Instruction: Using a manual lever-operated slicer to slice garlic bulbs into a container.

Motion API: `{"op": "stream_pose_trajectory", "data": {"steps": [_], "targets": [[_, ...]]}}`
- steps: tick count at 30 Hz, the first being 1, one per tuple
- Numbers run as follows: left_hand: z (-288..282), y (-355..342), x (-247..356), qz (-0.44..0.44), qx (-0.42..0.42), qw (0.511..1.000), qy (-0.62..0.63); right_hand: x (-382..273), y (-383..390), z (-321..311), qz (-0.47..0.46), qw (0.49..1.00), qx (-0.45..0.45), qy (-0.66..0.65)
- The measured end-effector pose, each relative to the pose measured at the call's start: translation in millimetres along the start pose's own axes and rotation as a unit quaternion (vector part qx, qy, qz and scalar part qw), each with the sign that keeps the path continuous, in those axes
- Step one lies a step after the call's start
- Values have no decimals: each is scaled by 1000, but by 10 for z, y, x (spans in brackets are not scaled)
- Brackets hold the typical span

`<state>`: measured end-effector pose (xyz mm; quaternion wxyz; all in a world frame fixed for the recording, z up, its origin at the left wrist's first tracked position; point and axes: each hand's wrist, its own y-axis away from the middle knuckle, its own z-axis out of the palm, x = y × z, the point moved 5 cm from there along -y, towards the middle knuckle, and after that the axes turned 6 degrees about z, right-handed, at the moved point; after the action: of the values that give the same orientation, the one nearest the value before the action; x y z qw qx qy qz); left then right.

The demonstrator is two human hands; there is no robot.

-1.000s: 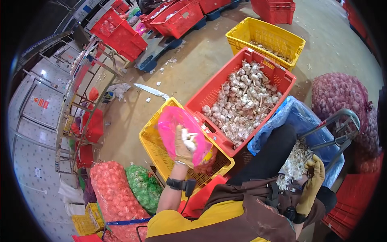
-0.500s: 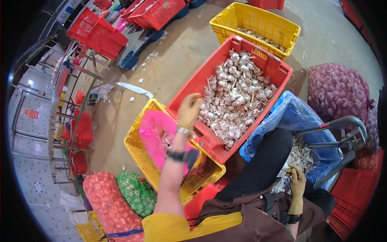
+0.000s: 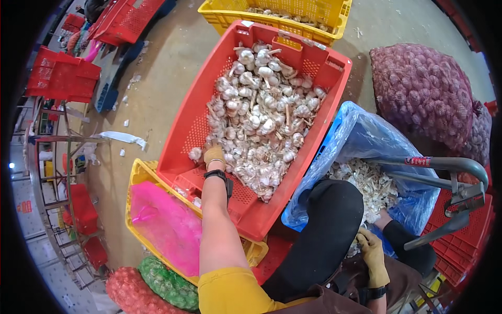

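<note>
My left hand (image 3: 214, 155), in a tan glove, reaches into the red crate (image 3: 178, 123) at the near left edge of a heap of garlic bulbs (image 3: 266, 123). Its fingertips are hidden among the bulbs, so its grip does not show. A single bulb (image 3: 195, 154) lies just left of it. My right hand (image 3: 374, 257), gloved too, is low beside my knee at the near edge of the blue-lined bin. Its fingers are curled together, and whatever they hold is too hidden to name. Pale garlic peelings and stalks (image 3: 366, 188) fill the bin.
A grey metal lever frame (image 3: 455, 167) juts over the blue bin liner (image 3: 314, 175). A purple mesh sack of bulbs (image 3: 423, 94) stands at right. A yellow crate with a pink mesh bag (image 3: 167, 220) sits at left, near green (image 3: 167, 282) and red sacks (image 3: 136, 293). Another yellow crate (image 3: 225, 18) stands beyond.
My left hand has gone from above the crate's near left rim down into the garlic. My right hand has lowered slightly toward me. The whole view has shifted, bringing the crates leftward.
</note>
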<state>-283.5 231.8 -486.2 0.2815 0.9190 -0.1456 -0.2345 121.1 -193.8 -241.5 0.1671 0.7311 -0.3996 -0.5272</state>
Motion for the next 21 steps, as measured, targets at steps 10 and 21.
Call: {"op": "stream_pose_trajectory", "data": {"steps": [10, 21], "targets": [[222, 162, 108, -53, -252, 872, 417, 50, -39, 50, 34, 998, -38, -37], [-3151, 2121, 1015, 457, -229, 196, 837, -595, 436, -154, -133, 942, -71, -299]]}}
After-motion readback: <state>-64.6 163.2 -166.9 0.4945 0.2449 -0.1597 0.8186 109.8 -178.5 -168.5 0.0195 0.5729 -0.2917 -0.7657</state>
